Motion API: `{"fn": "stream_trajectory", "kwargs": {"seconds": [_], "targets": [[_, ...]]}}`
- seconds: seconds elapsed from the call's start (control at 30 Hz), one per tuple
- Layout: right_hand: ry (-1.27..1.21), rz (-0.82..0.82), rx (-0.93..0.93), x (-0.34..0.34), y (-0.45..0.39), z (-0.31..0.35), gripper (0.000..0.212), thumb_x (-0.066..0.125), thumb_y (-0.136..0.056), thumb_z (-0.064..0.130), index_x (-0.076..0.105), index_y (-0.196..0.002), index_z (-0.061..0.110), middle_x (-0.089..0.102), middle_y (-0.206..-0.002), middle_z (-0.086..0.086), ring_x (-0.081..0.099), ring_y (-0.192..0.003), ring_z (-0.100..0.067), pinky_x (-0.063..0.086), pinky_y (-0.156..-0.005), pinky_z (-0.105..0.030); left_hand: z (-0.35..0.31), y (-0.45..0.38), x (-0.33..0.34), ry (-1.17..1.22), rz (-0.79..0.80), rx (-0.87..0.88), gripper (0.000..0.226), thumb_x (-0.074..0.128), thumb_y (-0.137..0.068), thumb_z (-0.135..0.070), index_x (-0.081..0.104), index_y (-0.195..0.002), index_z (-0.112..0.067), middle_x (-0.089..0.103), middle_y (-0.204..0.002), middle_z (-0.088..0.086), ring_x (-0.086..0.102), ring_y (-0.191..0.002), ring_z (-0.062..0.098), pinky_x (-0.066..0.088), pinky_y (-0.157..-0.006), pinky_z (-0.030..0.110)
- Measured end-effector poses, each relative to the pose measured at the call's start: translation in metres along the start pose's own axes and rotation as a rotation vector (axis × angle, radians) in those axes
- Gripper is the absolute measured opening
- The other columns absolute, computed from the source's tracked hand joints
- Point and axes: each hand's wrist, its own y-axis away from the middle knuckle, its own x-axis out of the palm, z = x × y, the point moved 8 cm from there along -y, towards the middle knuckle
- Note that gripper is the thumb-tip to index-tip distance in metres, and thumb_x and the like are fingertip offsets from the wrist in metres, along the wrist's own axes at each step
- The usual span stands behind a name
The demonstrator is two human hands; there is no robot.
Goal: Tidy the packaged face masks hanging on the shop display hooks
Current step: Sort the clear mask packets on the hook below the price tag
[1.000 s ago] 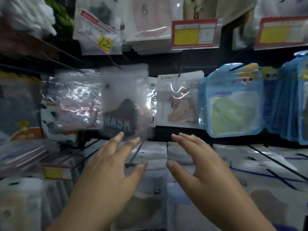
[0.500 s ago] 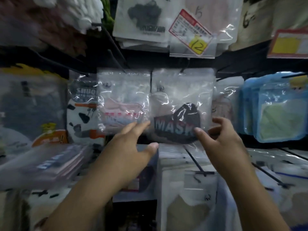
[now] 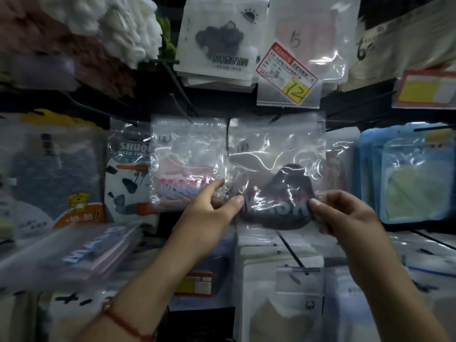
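A clear packet with a black MASK-lettered face mask (image 3: 278, 174) hangs from a hook in the middle of the display. My left hand (image 3: 209, 213) pinches its lower left corner, thumb in front and fingers behind. My right hand (image 3: 345, 215) pinches its lower right corner. Directly to the left hangs a clear packet with a pink mask (image 3: 185, 166), its edge touching the black one. My left forefinger lies across the pink packet's lower right corner.
White mask packets (image 3: 217, 40) and a red-and-yellow price tag (image 3: 287, 72) hang above. Blue packets with green masks (image 3: 409, 174) hang at right, a cow-print packet (image 3: 128, 178) at left. Black hook rods (image 3: 291, 248) stick out over stacked packets below. Fluffy items (image 3: 118, 25) hang top left.
My view swung left, bringing the black mask packet to the centre. Both hands rose from open below the packet to pinching its lower corners.
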Motion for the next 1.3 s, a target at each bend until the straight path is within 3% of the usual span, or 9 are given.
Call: {"fn": "stream_trajectory", "kwargs": {"seconds": [0.17, 0.37, 0.47, 0.53, 0.67, 0.8, 0.97, 1.07, 1.3], "targets": [[-0.232, 0.149, 0.089, 0.010, 0.008, 0.005, 0.008, 0.058, -0.090, 0.003, 0.063, -0.084, 0.004, 0.057, -0.065, -0.002, 0.049, -0.058, -0.011, 0.044, -0.055, -0.023, -0.021, 0.010, 0.002, 0.302, 0.027, 0.007, 0.023, 0.064, -0.094, -0.033, 0.073, -0.091, -0.012, 0.077, -0.086, -0.001, 0.071, -0.083, 0.017, 0.053, -0.073, 0.021], [-0.394, 0.222, 0.077, 0.003, 0.030, 0.046, 0.021, 0.053, -0.084, -0.002, 0.070, -0.081, 0.009, 0.067, -0.069, -0.006, 0.062, -0.058, -0.013, 0.049, -0.048, -0.017, -0.036, 0.020, -0.002, 0.395, 0.022, 0.058, 0.046, 0.075, -0.069, -0.065, 0.066, -0.110, -0.045, 0.068, -0.122, -0.009, 0.066, -0.114, 0.015, 0.049, -0.101, 0.048], [-0.413, 0.309, -0.019, -0.002, 0.050, 0.077, 0.022, 0.057, -0.065, 0.006, 0.072, -0.080, 0.012, 0.068, -0.076, -0.013, 0.060, -0.062, -0.021, 0.050, -0.051, -0.019, -0.044, 0.025, 0.004, 0.714, 0.167, 0.047, 0.074, 0.079, -0.070, -0.048, 0.052, -0.135, -0.027, 0.068, -0.127, 0.005, 0.066, -0.115, 0.029, 0.049, -0.099, 0.054], [-0.421, 0.326, -0.086, -0.009, 0.059, 0.094, 0.023, 0.060, -0.059, 0.007, 0.071, -0.079, 0.008, 0.070, -0.083, -0.023, 0.064, -0.069, -0.029, 0.056, -0.060, -0.023, -0.058, 0.033, 0.003, 0.793, 0.207, 0.115, 0.065, 0.077, -0.079, -0.033, 0.053, -0.134, -0.011, 0.072, -0.116, 0.010, 0.070, -0.106, 0.028, 0.055, -0.089, 0.048], [-0.286, 0.306, -0.136, -0.020, 0.056, 0.093, 0.022, 0.063, -0.065, 0.005, 0.071, -0.085, 0.009, 0.064, -0.093, -0.031, 0.062, -0.079, -0.033, 0.055, -0.065, -0.027, -0.083, 0.049, -0.006, 0.860, 0.119, 0.266, 0.007, 0.068, -0.075, -0.016, 0.075, -0.076, -0.018, 0.073, -0.076, 0.006, 0.072, -0.067, 0.015, 0.058, -0.057, 0.027], [-0.203, 0.281, -0.049, -0.018, 0.037, 0.066, 0.012, 0.065, -0.078, 0.018, 0.072, -0.087, 0.021, 0.072, -0.087, -0.009, 0.068, -0.075, -0.020, 0.057, -0.061, -0.023, -0.078, 0.052, -0.005, 0.718, 0.023, 0.271, 0.005, 0.069, -0.076, -0.013, 0.067, -0.080, -0.016, 0.072, -0.074, 0.007, 0.071, -0.065, 0.018, 0.055, -0.051, 0.025], [0.171, 0.051, -0.288, -0.031, 0.015, 0.080, 0.079, 0.072, -0.074, 0.055, 0.037, -0.143, 0.037, 0.054, -0.126, 0.010, 0.059, -0.109, -0.013, 0.055, -0.088, -0.039, -0.060, 0.052, 0.000, 0.523, -0.046, 0.227, 0.004, 0.073, -0.074, -0.024, 0.074, -0.076, -0.026, 0.075, -0.083, 0.007, 0.073, -0.076, 0.022, 0.055, -0.064, 0.034], [0.441, 0.091, -0.458, -0.020, 0.009, 0.111, 0.088, 0.066, -0.072, 0.057, 0.026, -0.148, 0.042, 0.041, -0.144, 0.012, 0.046, -0.123, -0.006, 0.046, -0.100, -0.037, -0.061, 0.059, 0.002, 0.481, -0.038, 0.249, 0.007, 0.072, -0.071, -0.026, 0.076, -0.073, -0.032, 0.076, -0.084, 0.002, 0.073, -0.080, 0.016, 0.053, -0.070, 0.028], [0.368, 0.458, -0.334, -0.004, -0.018, 0.115, 0.074, 0.080, -0.050, 0.053, 0.061, -0.121, 0.041, 0.059, -0.076, 0.011, 0.059, -0.071, -0.010, 0.051, -0.071, -0.034, -0.045, 0.075, 0.004, 0.470, -0.003, 0.196, 0.016, 0.072, -0.069, -0.015, 0.071, -0.083, -0.007, 0.077, -0.081, 0.005, 0.073, -0.075, 0.014, 0.055, -0.063, 0.018]]}}
